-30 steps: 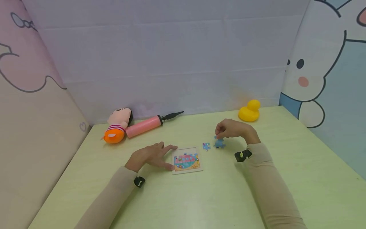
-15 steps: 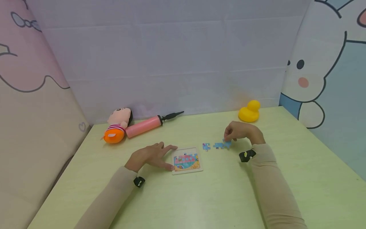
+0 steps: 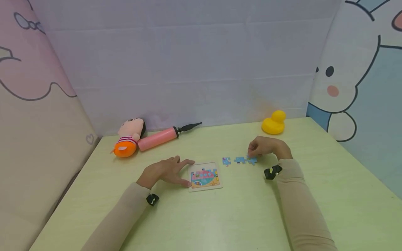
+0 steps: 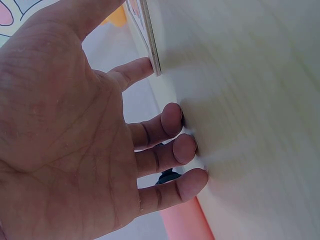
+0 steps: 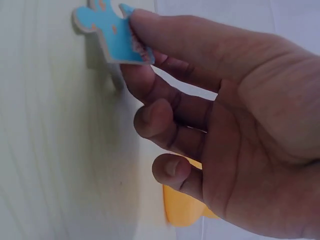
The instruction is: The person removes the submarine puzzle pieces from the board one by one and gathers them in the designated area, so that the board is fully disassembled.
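A small jigsaw puzzle in a pale frame [image 3: 205,189] lies on the table; pink, teal and sandy pieces fill its lower part. Spread thumb and index finger of my left hand [image 3: 164,170] touch the frame's two left corners. In the left wrist view the other fingertips [image 4: 192,185] lie along the table. My right hand [image 3: 264,146] pinches a blue puzzle piece [image 5: 117,42] with orange marks between thumb and index finger, close over the table. Left of it lie one blue puzzle piece [image 3: 239,160] and another [image 3: 226,161] nearer the frame.
A pink hand pump [image 3: 158,138] with a black nozzle lies at the back left, against a plush doll [image 3: 128,139] in orange. A yellow rubber duck [image 3: 274,122] sits at the back right, beyond my right hand. Cloth-covered walls border the table.
My right hand has moved right with its puzzle piece, from over the middle piece to beside it, and lowered slightly. The left hand and frame have stayed in place.
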The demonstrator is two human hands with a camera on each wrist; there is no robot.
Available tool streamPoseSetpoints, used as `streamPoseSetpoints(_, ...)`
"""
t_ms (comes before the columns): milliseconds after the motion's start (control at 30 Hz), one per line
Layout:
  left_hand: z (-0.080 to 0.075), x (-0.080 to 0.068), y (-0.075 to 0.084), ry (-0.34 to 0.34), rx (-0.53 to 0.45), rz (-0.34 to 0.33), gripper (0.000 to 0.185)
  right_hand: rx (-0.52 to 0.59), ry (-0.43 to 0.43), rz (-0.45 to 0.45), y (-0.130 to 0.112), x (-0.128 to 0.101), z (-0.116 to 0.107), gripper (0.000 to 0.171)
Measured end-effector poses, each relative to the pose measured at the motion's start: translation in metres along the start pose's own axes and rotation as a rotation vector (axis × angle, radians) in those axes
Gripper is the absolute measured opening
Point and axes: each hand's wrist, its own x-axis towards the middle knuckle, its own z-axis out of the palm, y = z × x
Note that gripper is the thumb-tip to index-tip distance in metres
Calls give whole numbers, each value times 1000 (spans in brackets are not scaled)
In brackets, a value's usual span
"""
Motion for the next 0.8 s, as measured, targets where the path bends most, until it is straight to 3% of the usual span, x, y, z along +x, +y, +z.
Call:
streamPoseSetpoints(267, -1, 0, 0, 10, -6, 3, 88, -59, 8, -7, 4, -1, 1, 9)
streamPoseSetpoints(800, -1, 0, -1, -3, -1, -5, 89, -1, 0, 34, 7, 1, 0, 8)
